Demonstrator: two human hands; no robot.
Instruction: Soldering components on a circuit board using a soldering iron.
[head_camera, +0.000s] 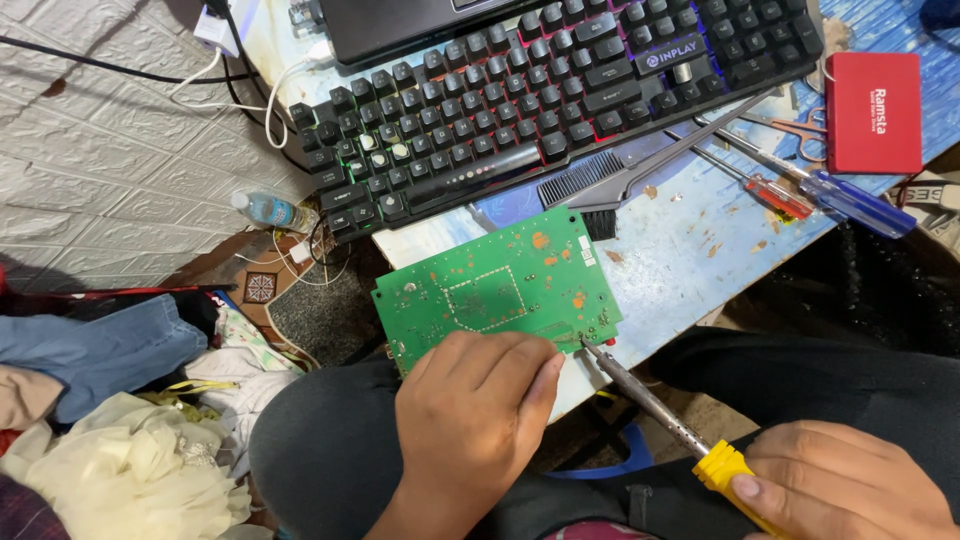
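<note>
Soldering iron (660, 408), yellow-handled, sat in the person's right hand (850, 485), whose fingers were wrapped round the handle at the near right corner of the view. Its long axis ran on a diagonal from that hand up and to the left, and its tip pointed at the near right edge of the green circuit board (497, 285), touching it or just short; I could not tell which. The left hand (475, 420) was the nearer one to the board, its fingers curled down onto the near edge and pinning it where it overhung the blue bench (690, 250). The board's long side lay roughly across, tilted slightly. Just beyond it rested a black brush (620, 180), then two screwdrivers (800, 190), a backlit black keyboard (540, 100) and a red box (873, 112).
</note>
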